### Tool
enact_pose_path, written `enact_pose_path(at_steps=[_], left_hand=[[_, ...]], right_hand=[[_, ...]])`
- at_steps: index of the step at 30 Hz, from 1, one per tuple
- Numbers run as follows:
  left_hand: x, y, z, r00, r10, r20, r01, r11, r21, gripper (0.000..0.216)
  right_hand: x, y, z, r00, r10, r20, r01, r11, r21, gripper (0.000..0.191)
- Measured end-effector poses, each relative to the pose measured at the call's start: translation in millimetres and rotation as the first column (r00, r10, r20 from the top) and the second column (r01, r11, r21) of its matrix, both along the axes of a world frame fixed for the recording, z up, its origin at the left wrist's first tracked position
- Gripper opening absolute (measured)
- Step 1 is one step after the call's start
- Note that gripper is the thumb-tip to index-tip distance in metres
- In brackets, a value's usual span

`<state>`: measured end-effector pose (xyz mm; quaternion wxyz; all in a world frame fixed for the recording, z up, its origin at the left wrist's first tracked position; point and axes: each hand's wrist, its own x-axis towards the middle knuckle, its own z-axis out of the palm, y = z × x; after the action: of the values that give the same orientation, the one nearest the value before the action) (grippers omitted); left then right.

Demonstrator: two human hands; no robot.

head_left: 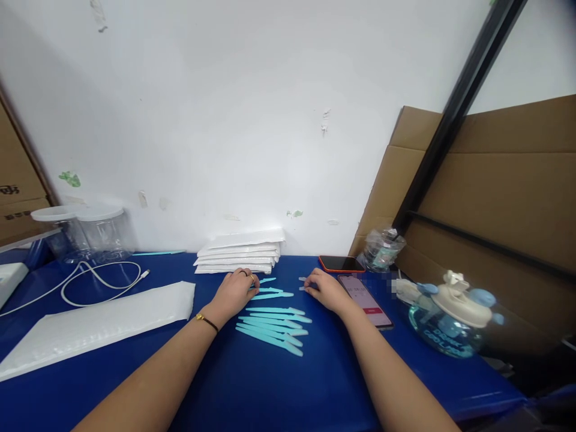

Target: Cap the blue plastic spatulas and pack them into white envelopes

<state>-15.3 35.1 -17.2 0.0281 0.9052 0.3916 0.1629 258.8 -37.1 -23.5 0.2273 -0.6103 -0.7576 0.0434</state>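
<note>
Several light-teal plastic sticks (272, 327) lie side by side on the blue table (252, 390) in front of me. Two more teal sticks (272, 294) lie a little farther back, between my hands. My left hand (234, 294) rests palm down at their left end, fingertips touching them; it wears rings and a thin bracelet. My right hand (324, 289) rests on the table to the right, its fingertips pinched on a small pale piece (302, 283). What that piece is cannot be made out.
A stack of white padded envelopes (240, 252) stands by the wall. One large bubble mailer (99, 324) lies at left, near a white cable (103, 279) and clear jars (85, 231). Two phones (365, 299) and a water bottle (450, 318) lie at right, before cardboard (495, 192).
</note>
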Motion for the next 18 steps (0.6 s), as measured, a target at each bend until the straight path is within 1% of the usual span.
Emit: enact_pose_path(at_steps=[4, 7, 10, 13, 16, 18], left_hand=[[2, -2, 4.0, 0.999, -0.030, -0.036, 0.031, 0.999, 0.028, 0.017], [4, -2, 2.8, 0.998, -0.027, -0.055, 0.031, 0.997, 0.075, 0.023], [5, -1, 1.1, 0.999, -0.009, -0.041, 0.013, 0.997, 0.082, 0.028], [6, -2, 2.7, 1.000, -0.008, 0.007, 0.007, 0.997, 0.072, 0.028], [6, -5, 7.2, 0.997, -0.025, 0.072, 0.022, 0.999, 0.038, 0.027], [7, -7, 9.8, 0.995, -0.031, 0.094, 0.030, 1.000, 0.008, 0.027]], right_hand=[[-9, -2, 3.0, 0.999, 0.000, 0.055, 0.000, 1.000, 0.006, 0.013], [-14, -3, 3.6, 1.000, 0.014, 0.026, -0.015, 1.000, 0.023, 0.014], [-16, -4, 2.8, 0.991, 0.027, -0.133, -0.025, 0.999, 0.022, 0.014], [-18, -5, 2.5, 0.941, 0.029, -0.338, -0.031, 1.000, 0.000, 0.016], [-20, -5, 4.0, 0.858, 0.024, -0.513, -0.031, 1.000, -0.005, 0.022], [-22, -5, 5.7, 0.762, 0.017, -0.648, -0.050, 0.998, -0.033, 0.028]])
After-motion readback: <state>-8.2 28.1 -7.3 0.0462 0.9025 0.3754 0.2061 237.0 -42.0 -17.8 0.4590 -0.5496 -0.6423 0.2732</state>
